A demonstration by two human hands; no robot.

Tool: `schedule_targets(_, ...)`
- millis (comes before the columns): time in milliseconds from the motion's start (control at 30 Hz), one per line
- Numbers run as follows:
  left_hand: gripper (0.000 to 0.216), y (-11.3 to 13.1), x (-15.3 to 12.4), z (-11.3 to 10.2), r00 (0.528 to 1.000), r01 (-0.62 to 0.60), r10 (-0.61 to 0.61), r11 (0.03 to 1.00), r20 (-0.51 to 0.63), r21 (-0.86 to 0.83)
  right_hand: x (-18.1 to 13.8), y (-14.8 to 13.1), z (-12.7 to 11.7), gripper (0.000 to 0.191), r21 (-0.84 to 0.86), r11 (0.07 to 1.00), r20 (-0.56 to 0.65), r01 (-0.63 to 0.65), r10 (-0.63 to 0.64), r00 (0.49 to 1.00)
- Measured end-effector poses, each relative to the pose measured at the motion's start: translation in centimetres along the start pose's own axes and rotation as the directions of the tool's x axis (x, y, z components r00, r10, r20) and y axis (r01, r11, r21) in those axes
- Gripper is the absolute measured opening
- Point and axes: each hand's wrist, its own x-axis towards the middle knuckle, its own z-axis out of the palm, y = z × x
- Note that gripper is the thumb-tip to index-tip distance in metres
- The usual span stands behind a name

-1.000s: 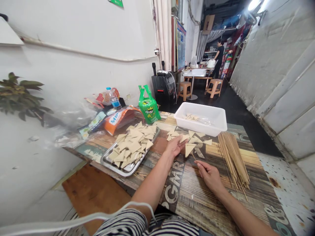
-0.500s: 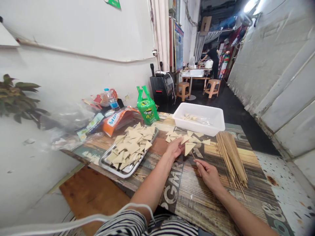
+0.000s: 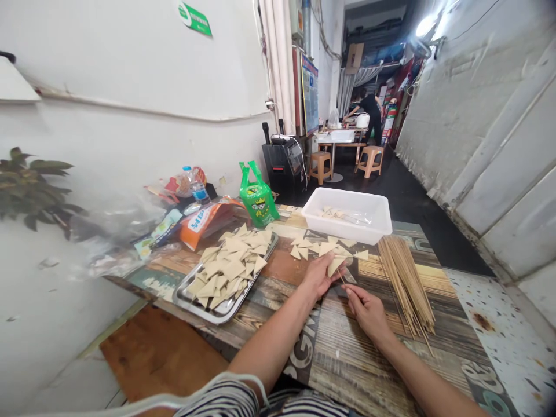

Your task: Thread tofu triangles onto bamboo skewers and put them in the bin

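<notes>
The triangular slice (image 3: 334,266) covers part of the left hand's (image 3: 320,278) fingers, so I cannot say whether they pinch it or only support it. The tip of the skewer (image 3: 341,278) is lost at this slice, and its lower end disappears into the right hand (image 3: 365,307), whose smaller fingers are curled out of sight. Pieces inside the white plastic tub (image 3: 347,230) are too small to count. The leafy plant (image 3: 32,182) is blurred and cut by the left edge, the striped shirt (image 3: 226,398) by the lower one. The poster's (image 3: 310,95) writing is too small to read.
</notes>
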Motion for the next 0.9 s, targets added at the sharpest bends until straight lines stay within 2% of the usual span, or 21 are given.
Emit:
schedule_targets(167,0.020,-1.2,0.0,-0.1,0.996,0.053,-0.056,0.997,0.065,0.049,0.3,0.2,-0.2,0.042,-0.008,1.000,-0.021,0.011,-0.012,1.000)
schedule_targets(300,0.024,-1.4,-0.9,1.0,0.991,0.075,-0.086,0.991,0.101,0.109,0.6,0.3,-0.7,0.040,-0.026,0.999,-0.048,0.027,-0.028,0.998)
schedule_targets(433,0.025,0.3,-1.1,1.7,0.998,-0.058,0.058,0.998,0.001,0.009,0.5,0.1,-1.0,0.040,-0.040,0.999,-0.026,0.027,-0.028,0.999)
schedule_targets(567,0.019,1.6,-0.2,0.7,0.980,-0.185,0.178,0.980,-0.090,-0.073,0.3,0.1,-0.6,0.040,-0.038,0.999,0.045,0.024,-0.022,0.999)
schedule_targets(700,0.013,1.7,0.1,0.0,0.981,-0.178,0.171,0.981,-0.090,-0.078,0.1,0.3,-0.4,0.041,-0.025,1.000,0.083,0.017,-0.015,0.996)
schedule_targets(900,0.015,1.6,0.2,-0.1,0.991,-0.117,0.111,0.990,-0.067,-0.084,0.0,-0.1,-0.6,0.042,-0.021,1.000,0.083,0.011,-0.009,0.997)
